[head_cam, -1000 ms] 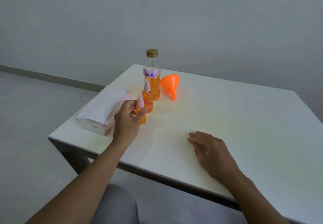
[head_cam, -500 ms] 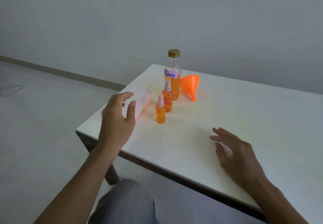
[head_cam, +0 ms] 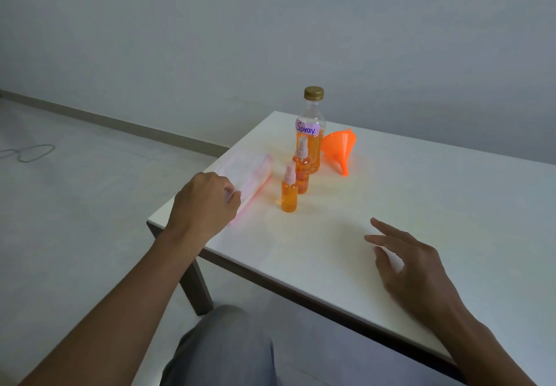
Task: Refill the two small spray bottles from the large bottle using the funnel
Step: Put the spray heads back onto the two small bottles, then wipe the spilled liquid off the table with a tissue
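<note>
The large clear bottle, with a gold cap, a "Spray" label and orange liquid, stands capped at the table's far left. An orange funnel lies on its side just right of it. Two small spray bottles holding orange liquid stand in front of the large one, with their pink spray tops on: the far one and the near one. My left hand is left of the near bottle, fingers curled over the near end of a pink-white tissue pack. My right hand is spread open low over the table, holding nothing.
The white table has its left corner and front edge close to my left wrist. A grey wall rises behind it. A cable loop lies on the floor at far left. My knee in grey trousers is below the table edge.
My left hand let go of the near small spray bottle, moved left and closed on the tissue pack. My right hand lifted and spread its fingers. The view shifted left.
</note>
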